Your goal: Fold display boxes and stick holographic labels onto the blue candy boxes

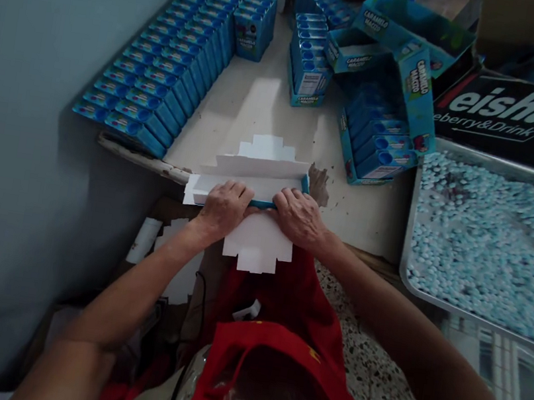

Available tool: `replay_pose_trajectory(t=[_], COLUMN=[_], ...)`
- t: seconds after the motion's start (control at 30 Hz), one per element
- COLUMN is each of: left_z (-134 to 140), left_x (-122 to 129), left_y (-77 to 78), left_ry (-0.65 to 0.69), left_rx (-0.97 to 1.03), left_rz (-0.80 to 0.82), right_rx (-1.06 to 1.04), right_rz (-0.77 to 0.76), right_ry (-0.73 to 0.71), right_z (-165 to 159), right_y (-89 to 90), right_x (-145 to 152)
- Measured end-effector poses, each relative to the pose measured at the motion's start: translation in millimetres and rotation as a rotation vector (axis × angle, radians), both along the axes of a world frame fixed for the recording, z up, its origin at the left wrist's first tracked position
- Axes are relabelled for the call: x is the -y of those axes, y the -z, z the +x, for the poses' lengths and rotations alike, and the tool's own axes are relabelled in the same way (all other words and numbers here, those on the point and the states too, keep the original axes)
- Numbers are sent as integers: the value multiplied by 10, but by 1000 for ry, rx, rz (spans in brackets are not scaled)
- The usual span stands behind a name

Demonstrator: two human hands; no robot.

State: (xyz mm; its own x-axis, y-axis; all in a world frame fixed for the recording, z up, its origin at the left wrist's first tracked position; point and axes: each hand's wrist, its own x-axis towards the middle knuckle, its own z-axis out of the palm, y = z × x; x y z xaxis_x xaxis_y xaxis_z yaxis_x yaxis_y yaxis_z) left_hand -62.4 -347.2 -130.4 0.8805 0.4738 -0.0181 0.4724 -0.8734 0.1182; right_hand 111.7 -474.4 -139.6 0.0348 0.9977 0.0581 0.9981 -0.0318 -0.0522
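A partly folded cardboard display box (256, 166), white inside and blue outside, lies at the table's near edge. Its right end stands up as a blue wall, while the left end flap lies out flat. One notched white flap spreads toward the back and another hangs over the edge toward me. My left hand (226, 207) grips the near wall left of the middle, fingers curled over it. On the same wall, further right, my right hand (297, 215) is closed with its fingertips inside the box. Both thumbs are mostly hidden.
Rows of small blue boxes (168, 58) stand at the left by the wall. Filled trays (310, 76) and stacked empty blue display boxes (416, 92) are at the back right. A metal tray (492, 240) of pale blue pieces sits right, before a black carton (515, 117).
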Motion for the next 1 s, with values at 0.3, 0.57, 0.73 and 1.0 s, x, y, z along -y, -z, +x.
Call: replay_pose_trajectory(t=[0.3,0.57,0.73,1.0], left_z=[77,190,662,1054], left_x=[-321,-650,-1035,-1207], left_y=[-180,-407,-632,-710], left_ry=[106,273,355,384], left_rx=[-84,-98,-48,-227], left_rz=[-273,-376,-438,-516], right_rx=[-98,-500,-191,-282], right_rz=[-190,-235,-54,41], right_ry=[38,-298,-271,-208], right_z=[67,608,932,985], right_y=[-134,-724,-862,-687], right_x=[-184,18,23,51])
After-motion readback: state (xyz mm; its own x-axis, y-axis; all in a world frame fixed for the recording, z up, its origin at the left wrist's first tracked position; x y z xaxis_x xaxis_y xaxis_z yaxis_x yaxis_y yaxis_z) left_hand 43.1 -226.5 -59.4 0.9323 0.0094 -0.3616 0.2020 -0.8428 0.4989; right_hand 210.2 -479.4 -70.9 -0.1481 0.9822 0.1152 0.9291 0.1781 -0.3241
